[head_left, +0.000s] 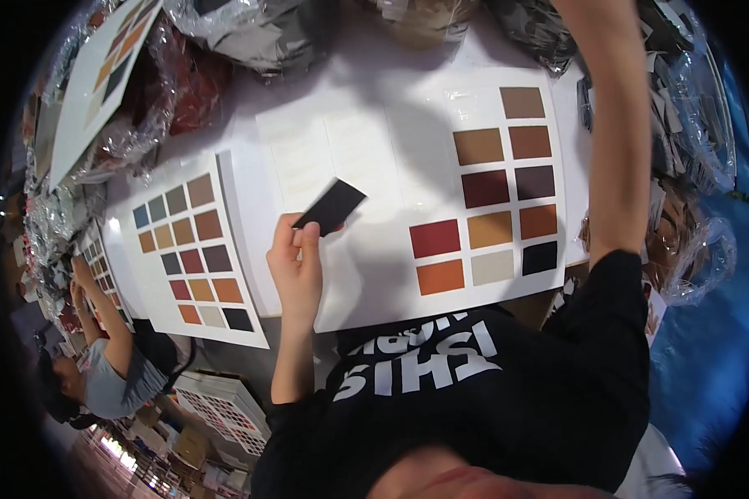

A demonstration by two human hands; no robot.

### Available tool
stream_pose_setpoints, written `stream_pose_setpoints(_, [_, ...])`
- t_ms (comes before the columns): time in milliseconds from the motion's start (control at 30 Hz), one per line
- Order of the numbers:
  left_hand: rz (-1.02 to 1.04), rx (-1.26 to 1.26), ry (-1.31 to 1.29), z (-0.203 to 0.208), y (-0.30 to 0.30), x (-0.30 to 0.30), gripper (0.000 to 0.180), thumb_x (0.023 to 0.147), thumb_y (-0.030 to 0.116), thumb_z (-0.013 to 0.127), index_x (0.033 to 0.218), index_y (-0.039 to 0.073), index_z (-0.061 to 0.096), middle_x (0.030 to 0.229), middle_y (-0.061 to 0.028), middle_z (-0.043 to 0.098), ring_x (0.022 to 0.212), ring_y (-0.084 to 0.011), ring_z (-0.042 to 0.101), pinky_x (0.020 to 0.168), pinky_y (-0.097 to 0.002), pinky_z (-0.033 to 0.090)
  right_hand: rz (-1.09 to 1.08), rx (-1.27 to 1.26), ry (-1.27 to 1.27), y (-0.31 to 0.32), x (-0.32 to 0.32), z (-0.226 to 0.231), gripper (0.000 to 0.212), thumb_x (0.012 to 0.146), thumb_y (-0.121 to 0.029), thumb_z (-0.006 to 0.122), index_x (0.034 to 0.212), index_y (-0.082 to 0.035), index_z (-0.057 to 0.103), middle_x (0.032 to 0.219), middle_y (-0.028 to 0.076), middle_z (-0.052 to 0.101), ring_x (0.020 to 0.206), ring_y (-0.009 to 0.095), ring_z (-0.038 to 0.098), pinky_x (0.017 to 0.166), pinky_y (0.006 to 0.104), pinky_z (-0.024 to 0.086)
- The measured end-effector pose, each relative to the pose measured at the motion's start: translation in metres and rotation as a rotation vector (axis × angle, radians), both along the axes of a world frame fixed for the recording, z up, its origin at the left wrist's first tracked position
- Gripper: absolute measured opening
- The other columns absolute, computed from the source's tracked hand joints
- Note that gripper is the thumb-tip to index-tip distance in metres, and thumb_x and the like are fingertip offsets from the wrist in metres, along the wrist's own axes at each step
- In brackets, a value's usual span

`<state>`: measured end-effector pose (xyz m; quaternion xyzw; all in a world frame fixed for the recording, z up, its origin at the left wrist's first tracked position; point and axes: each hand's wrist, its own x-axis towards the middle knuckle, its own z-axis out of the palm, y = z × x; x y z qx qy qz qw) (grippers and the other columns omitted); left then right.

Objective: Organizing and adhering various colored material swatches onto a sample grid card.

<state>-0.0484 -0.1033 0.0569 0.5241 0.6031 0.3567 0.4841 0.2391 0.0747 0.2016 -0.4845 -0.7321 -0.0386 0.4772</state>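
Pinching a small black rectangular swatch (331, 206) by its lower corner, the left hand (295, 262) has thumb and fingertips closed on it, the rest of the piece sticking up and to the right of the grip, tilted, held over the large white sample card (366, 150) that lies flat on the table. Just right of the grip, on that same card, sits a block of glued colour patches (495, 195) in two and three columns: browns at the top, dark maroons in the middle, red and orange at the lower left, tan, beige, rust and black lower right. The stretch of card directly above the grip is bare white, with faint pale rectangles on it. The right arm (612, 133) runs up and away, well apart from the grip, and its hand passes out of the top edge, so I cannot tell whether it is open or holding anything. To the left of the grip lies a second white card with a grid of colour patches (193, 249), blues and greys at the top running down to oranges and black. Further left and lower, another person in a grey shirt (108, 378) leans over more swatch cards. Crinkled clear plastic bags (141, 125), seemingly full of leather offcuts, crowd the table's far edges.
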Motion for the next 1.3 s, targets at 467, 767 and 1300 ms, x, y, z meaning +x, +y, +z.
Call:
stream_pose_setpoints(467, [-0.515, 0.478, 0.480, -0.013, 0.003, 0.052, 0.011, 0.078, 0.007, 0.068, 0.085, 0.009, 0.060, 0.114, -0.0004, 0.064, 0.113, -0.0232, 0.054, 0.095, -0.0385, 0.038, -0.181, -0.949, 0.628, -0.149, -0.013, -0.161, 0.009, 0.088, -0.006, 0.065, 0.092, 0.001, 0.061, 0.065, 0.005, 0.063, 0.053, 0.008, 0.056, 0.051, 0.0211, 0.043])
stream_pose_setpoints(767, [-0.574, 0.386, 0.572, -0.020, 0.025, 0.063, 0.009, 0.081, 0.012, 0.067, 0.082, 0.009, 0.058, 0.123, 0.0010, 0.062, 0.123, -0.0209, 0.048, 0.097, -0.0413, 0.035, -0.143, -1.257, 0.890, -0.140, -0.019, -0.186, 0.014, 0.090, -0.010, 0.066, 0.081, -0.003, 0.056, 0.059, 0.000, 0.058, 0.045, 0.001, 0.044, 0.040, 0.0174, 0.031])
stream_pose_setpoints(1300, [-0.624, 0.340, 0.637, -0.026, 0.035, 0.071, 0.008, 0.081, 0.006, 0.065, 0.081, 0.005, 0.058, 0.129, -0.0001, 0.060, 0.125, -0.0227, 0.047, 0.099, -0.0416, 0.034, -0.175, -1.292, 0.800, -0.139, -0.021, -0.184, 0.015, 0.089, -0.011, 0.065, 0.081, 0.000, 0.058, 0.058, 0.002, 0.060, 0.047, 0.003, 0.048, 0.045, 0.0197, 0.037])
